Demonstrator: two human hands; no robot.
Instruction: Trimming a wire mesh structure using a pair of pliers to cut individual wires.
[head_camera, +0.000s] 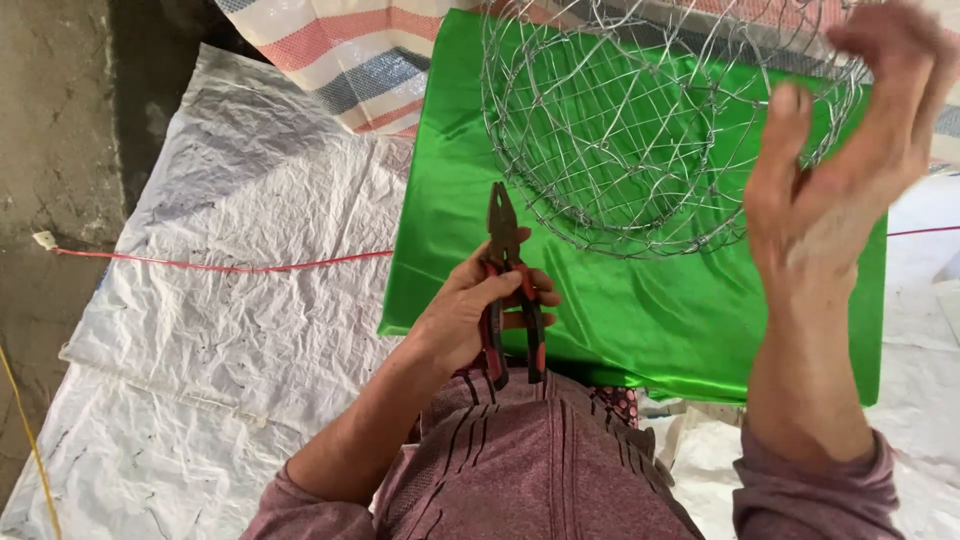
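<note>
Head view. Green satin cloth (640, 310) spread on white woven sheet (240, 260); taken as landmark. Left hand (470, 315) at cloth's near-left edge, fingers wrapped around red-and-black handles of combination pliers (505, 280); plier nose points up over cloth, tips together. Round wire-mesh basket frame (640, 130) over cloth's far half. Right hand (850, 150) raised at frame's right rim, fingers spread loose, blurred; contact with wire unclear. Red string (220, 265) runs left of cloth. Striped tarp (340, 50) beyond cloth's far-left corner.
</note>
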